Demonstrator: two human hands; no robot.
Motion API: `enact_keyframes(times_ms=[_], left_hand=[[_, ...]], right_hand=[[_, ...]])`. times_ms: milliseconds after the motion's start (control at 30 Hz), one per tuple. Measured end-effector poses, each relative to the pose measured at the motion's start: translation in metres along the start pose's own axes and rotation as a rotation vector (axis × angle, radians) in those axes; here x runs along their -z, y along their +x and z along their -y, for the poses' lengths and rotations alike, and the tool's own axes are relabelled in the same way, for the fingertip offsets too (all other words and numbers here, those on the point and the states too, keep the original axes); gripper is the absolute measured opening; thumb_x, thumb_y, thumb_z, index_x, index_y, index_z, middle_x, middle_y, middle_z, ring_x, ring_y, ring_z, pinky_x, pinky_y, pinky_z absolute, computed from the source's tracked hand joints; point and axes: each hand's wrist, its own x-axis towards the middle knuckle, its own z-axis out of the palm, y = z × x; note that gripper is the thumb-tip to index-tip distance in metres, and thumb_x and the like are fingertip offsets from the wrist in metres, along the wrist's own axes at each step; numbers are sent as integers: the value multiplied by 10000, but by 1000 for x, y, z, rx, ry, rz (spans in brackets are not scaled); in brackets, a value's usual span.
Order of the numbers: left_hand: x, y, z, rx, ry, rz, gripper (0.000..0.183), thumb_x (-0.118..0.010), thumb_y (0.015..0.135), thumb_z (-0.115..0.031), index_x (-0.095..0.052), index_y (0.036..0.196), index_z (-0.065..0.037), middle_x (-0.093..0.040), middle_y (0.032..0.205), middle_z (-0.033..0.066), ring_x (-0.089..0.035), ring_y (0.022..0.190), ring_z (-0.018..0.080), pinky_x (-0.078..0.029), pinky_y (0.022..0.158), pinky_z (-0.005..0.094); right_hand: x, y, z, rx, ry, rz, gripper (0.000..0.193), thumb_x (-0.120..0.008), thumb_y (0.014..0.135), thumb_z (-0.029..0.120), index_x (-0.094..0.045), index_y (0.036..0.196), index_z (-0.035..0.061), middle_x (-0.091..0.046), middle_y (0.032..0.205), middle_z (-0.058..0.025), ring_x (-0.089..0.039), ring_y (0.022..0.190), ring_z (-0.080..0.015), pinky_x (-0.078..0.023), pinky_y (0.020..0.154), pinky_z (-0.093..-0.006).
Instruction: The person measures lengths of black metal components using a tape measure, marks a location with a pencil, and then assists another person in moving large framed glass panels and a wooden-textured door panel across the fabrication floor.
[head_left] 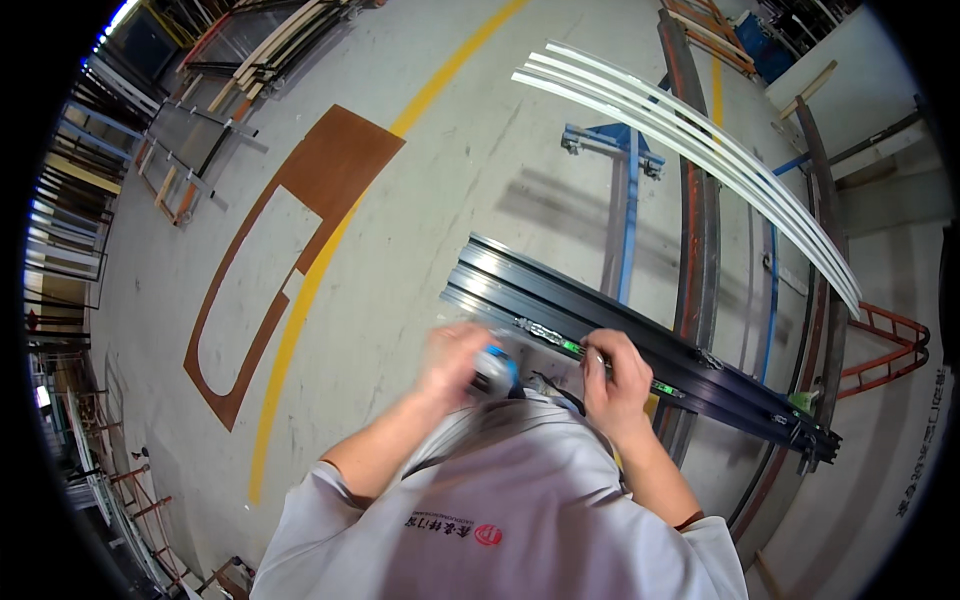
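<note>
Dark grooved metal profiles (560, 280) lie slantwise in front of me, running from upper left to lower right. My left hand (452, 362) is closed around a grey-and-blue object (497, 372), too smeared by motion for me to name. It is beside the near left end of the profiles. Bent fingers of my right hand (617, 375) press together at the near edge of the profiles; what they pinch, if anything, is hidden. Between the hands, a shiny crumpled strip (540, 330) with a green patch lies along the nearest profile. Another green-marked strip (668, 388) shows right of my right hand.
Several white curved strips (690, 140) rest across dark rails (700, 230) at the upper right. A blue metal stand (630, 200) is beyond the profiles. On the floor at left lies a brown cut-out sheet (345, 145) beside a yellow line (295, 330). An orange frame (890, 345) stands far right.
</note>
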Motion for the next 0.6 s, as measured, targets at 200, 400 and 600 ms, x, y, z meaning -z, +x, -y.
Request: enact_keyframes(times_ms=[200, 400, 600], left_hand=[[121, 89, -29, -88, 202, -97, 141, -608, 821, -99, -678, 787, 19, -627, 712, 56, -573, 611, 133, -450, 562, 293], [140, 142, -15, 52, 265, -10, 151, -600, 833, -103, -679, 823, 25, -636, 742, 62, -586, 641, 137, -462, 574, 294], [132, 155, -4, 97, 233, 70, 150, -598, 831, -102, -669, 797, 25, -630, 730, 64, -589, 637, 140, -470, 574, 286]], right_hand=[[-35, -9, -59, -171, -363, 351, 340, -755, 775, 177, -631, 1032, -7, -571, 914, -168, -590, 888, -363, -495, 797, -435], [-64, -17, -98, -20, -469, 449, 210, -724, 772, 161, -608, 889, 31, -539, 856, -152, -570, 856, -353, -476, 770, -444], [-1, -48, -109, -177, -541, 399, 177, -708, 748, 72, -624, 900, 33, -545, 852, -166, -568, 841, -375, -479, 742, -456]])
